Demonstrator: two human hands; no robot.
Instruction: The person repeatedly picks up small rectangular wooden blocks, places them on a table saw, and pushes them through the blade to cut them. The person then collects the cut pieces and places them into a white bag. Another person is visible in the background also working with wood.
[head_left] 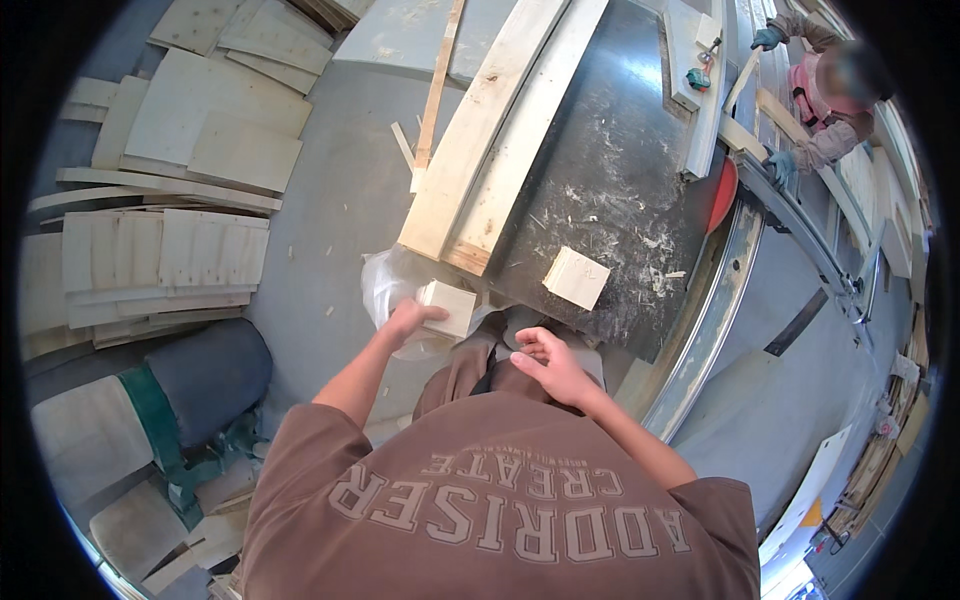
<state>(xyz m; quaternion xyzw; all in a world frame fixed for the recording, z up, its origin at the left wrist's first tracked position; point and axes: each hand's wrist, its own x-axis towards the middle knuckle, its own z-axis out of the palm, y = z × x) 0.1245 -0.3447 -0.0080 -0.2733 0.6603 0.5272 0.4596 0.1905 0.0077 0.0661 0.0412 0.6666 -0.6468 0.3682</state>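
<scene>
My left hand point(409, 318) is closed round the near left edge of a stack of small pale wooden boards point(449, 306). The stack is over a translucent plastic bag point(388, 282), whose crumpled film shows to its left and below. How far it sits inside the bag I cannot tell. My right hand point(552, 364) hovers in front of my body, fingers loosely curled and apart, with nothing in it. Beyond it, a second small stack of square wooden pieces point(577, 279) rests on the dark, sawdust-strewn tabletop point(560, 215).
Two long planks point(485, 130) lie along the table's left side. Stacked panels point(165, 250) line the left, above a cylindrical machine point(205, 385). A metal rail point(705, 340) and a red disc-shaped part point(722, 195) border the right. A gloved co-worker point(825, 95) handles strips at the far right.
</scene>
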